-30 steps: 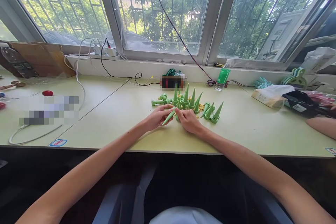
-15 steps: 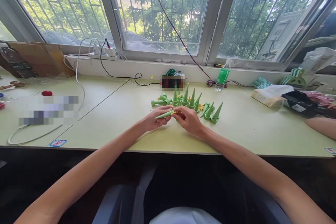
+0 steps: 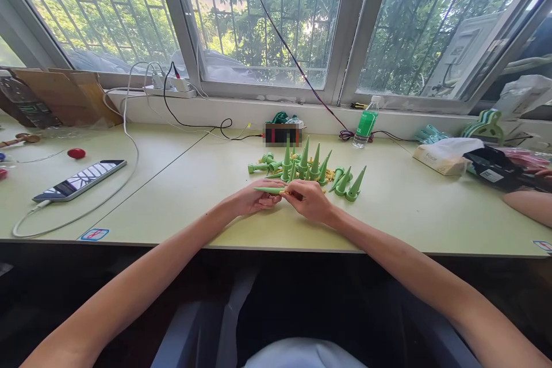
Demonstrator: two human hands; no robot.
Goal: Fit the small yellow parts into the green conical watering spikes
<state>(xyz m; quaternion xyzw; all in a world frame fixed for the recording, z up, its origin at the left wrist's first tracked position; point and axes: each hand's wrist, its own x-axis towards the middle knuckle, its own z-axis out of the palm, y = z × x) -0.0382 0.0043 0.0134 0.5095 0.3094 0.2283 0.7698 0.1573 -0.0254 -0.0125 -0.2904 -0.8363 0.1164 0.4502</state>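
A green plastic watering spike (image 3: 268,190) lies across the fingers of my left hand (image 3: 254,200), its tip pointing left. The left fingers are curled round it from below. My right hand (image 3: 311,200) pinches a small yellow plastic piece (image 3: 283,192) against the wide end of the spike; most of that end is hidden behind the fingers. Just beyond my hands, several green spikes (image 3: 304,158) stand upright on their round bases, while others lie on their sides. Small yellow pieces (image 3: 330,175) are scattered among them. To the right of the group stands another spike (image 3: 355,185).
A charging phone (image 3: 80,180) and a red ball-like object (image 3: 76,153) lie on the left of the table (image 3: 172,195). Toward the back stand a green-labelled bottle (image 3: 365,124) and a blurred-out black device (image 3: 281,134). A tissue pack (image 3: 444,156) and another person's arm (image 3: 528,207) are at the right.
The held spike has turned slightly to lie more level, and the right fingers have shifted a little at its wide end. The standing spikes stay in place.
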